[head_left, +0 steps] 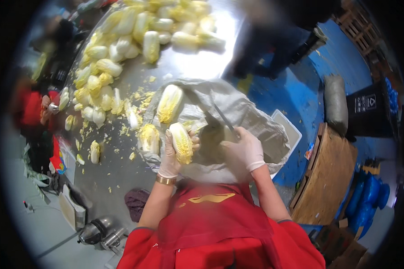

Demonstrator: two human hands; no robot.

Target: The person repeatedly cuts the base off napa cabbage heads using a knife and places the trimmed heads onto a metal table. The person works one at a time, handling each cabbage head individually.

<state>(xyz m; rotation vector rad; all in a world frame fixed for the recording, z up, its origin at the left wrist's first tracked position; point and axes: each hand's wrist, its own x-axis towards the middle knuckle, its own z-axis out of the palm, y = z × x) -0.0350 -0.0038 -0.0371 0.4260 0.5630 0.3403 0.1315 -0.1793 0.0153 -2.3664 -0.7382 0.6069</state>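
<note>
My left hand, in a thin pale glove, is wrapped round a napa cabbage with a white base and yellow frilly leaves. My right hand, gloved too and slightly blurred, is closed on a knife whose narrow dark blade points up and to the left. Both hands are over an opened woven plastic sack at the table's near edge. Just beyond my left hand, another whole cabbage rests by the sack's rim. A yellow cut cabbage sits to its left.
A large heap of cabbages covers the far left of the metal table, with leaf scraps scattered nearby. A person in red stands at the left, another in dark clothes beyond. A wooden board and black bin stand right.
</note>
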